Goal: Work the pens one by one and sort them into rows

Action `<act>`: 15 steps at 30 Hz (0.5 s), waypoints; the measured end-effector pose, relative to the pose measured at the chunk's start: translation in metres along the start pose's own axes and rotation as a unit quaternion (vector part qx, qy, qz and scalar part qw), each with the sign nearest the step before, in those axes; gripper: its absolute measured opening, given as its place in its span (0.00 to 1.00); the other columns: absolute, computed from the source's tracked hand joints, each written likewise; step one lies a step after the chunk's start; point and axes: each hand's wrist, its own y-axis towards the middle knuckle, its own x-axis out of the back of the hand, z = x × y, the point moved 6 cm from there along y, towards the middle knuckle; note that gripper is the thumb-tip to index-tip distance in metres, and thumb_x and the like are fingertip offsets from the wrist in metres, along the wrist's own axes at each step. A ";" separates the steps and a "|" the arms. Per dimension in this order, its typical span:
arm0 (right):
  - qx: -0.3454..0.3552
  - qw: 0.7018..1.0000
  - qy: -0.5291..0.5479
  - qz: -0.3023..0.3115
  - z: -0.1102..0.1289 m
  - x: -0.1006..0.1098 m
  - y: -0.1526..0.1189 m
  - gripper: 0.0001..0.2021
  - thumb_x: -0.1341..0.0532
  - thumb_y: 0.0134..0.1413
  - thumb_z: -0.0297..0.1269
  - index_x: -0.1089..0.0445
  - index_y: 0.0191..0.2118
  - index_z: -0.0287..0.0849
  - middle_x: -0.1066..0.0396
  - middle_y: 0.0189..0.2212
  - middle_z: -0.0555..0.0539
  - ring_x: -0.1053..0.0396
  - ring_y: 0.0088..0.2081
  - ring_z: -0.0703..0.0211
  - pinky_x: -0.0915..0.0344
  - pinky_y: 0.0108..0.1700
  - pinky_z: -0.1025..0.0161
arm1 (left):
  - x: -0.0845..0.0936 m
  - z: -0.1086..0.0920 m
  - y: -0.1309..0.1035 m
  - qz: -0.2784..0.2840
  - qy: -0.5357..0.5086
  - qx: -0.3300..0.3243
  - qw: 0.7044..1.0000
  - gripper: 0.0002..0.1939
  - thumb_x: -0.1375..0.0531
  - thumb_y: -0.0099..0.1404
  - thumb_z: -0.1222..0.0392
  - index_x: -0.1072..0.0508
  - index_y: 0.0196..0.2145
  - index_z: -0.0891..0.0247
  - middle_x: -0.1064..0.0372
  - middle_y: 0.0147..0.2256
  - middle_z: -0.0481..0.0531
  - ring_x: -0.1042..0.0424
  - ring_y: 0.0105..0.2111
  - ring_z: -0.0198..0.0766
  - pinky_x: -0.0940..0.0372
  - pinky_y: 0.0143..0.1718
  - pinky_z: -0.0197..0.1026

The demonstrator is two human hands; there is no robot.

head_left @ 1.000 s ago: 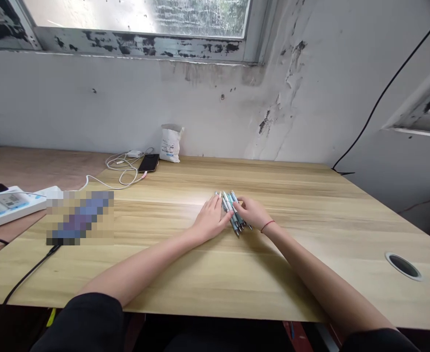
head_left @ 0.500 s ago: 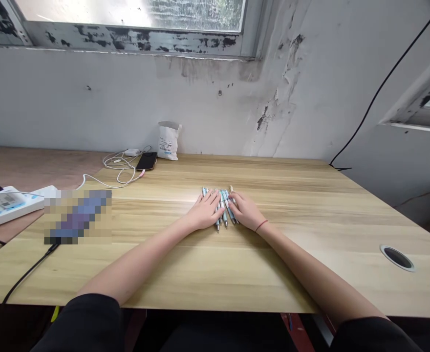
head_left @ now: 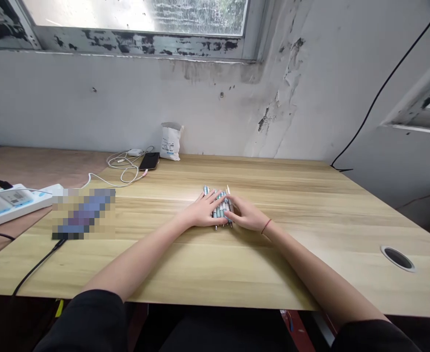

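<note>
Several pens (head_left: 220, 209) with light blue and white barrels lie side by side on the wooden table (head_left: 207, 269), pointing away from me. My left hand (head_left: 199, 211) rests over the left part of the row, palm down with its fingers spread. At the right edge of the row, my right hand (head_left: 247, 214) touches the outer pens with its thumb and fingertips, the thumb and fingers apart. Both hands cover parts of the pens.
A white packet (head_left: 170, 142) stands by the wall, beside a black phone (head_left: 149, 161) and a coiled white cable (head_left: 121, 168). At the left are a blurred device (head_left: 86, 212) and a power strip (head_left: 24, 203). A round cable hole (head_left: 398, 258) is at the right.
The pens lie closer together and straighter. My right thumb has moved in nearer to my left thumb, and my left thumb now stretches across the pens' near ends.
</note>
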 end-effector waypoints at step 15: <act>0.033 0.987 -0.144 0.061 0.006 -0.012 -0.004 0.46 0.46 0.48 0.62 0.62 0.66 0.41 0.60 0.64 0.40 0.61 0.64 0.45 0.54 0.60 0.47 | 0.005 0.005 -0.007 0.013 0.003 -0.057 0.998 0.58 0.43 0.46 0.28 0.64 0.64 0.60 0.77 0.64 0.57 0.75 0.63 0.53 0.66 0.62 0.54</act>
